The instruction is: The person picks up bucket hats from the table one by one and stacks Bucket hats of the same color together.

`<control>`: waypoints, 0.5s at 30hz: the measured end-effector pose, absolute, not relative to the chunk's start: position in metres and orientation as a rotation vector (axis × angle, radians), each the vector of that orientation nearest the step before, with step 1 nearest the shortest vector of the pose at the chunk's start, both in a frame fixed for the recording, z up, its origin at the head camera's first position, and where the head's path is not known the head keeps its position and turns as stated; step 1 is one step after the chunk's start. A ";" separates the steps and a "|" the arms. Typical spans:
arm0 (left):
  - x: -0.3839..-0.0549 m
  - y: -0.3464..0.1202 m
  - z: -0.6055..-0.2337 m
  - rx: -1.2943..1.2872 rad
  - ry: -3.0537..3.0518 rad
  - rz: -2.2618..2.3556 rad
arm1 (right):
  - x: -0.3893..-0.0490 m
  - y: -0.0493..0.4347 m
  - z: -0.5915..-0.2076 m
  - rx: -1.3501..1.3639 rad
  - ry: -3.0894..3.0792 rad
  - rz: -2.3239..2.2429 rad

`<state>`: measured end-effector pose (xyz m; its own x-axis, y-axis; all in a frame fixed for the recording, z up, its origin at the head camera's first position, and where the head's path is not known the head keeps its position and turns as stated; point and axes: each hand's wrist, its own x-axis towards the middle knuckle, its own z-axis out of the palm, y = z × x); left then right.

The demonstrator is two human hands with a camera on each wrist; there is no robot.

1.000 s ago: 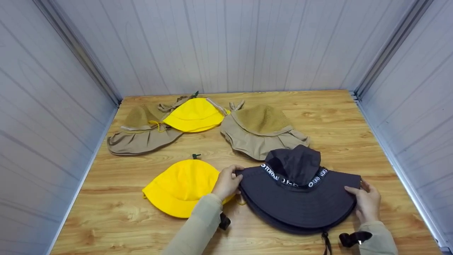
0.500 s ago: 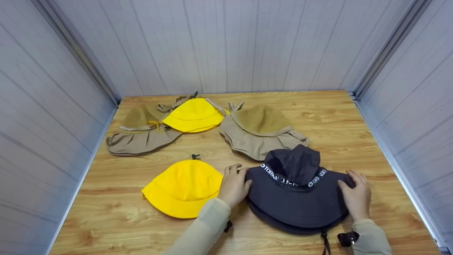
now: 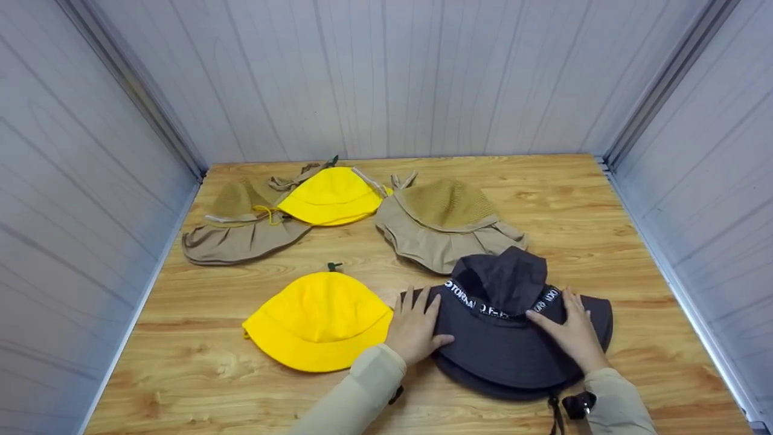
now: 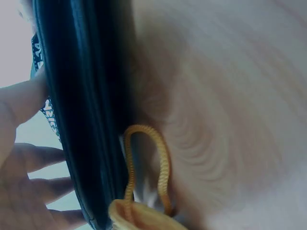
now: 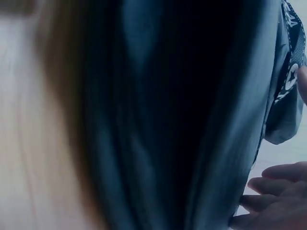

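A dark grey wide-brimmed hat lies at the front right of the table, its crown up and a lettered band round the crown's base. My left hand rests on the left side of its brim with fingers spread. On the brim's right side lies my right hand, fingers extended, the thumb near the band. Both wrist views show the brim edge-on beside the fingers. Left of my left hand is a yellow bucket hat with a green stem on top; its cord loop shows in the left wrist view.
Toward the back lie another yellow bucket hat and two tan hats, one at left and one at right. The right tan hat reaches close to the grey crown. Pale panel walls enclose the wooden table on three sides.
Both hands have let go of the brim's side edges and moved inward onto its top, fingers now spread. The grey hat stays in about the same place.
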<state>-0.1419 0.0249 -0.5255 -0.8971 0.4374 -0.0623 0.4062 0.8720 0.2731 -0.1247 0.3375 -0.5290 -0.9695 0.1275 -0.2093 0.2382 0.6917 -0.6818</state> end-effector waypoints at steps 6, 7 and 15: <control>-0.142 0.025 -0.530 0.649 2.903 0.359 | -0.126 0.338 -0.533 0.241 2.729 -1.108; -0.142 0.025 -0.530 0.647 2.901 0.351 | -0.126 0.337 -0.534 0.227 2.732 -1.101; -0.143 0.026 -0.535 0.632 2.885 0.342 | -0.124 0.336 -0.539 0.161 2.756 -1.028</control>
<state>-0.1426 0.0258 -0.5347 -0.8961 0.4290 -0.1137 0.3906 0.8840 0.2570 -0.1242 0.3357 -0.5386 -0.9750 0.0336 -0.2197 0.1692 0.7530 -0.6359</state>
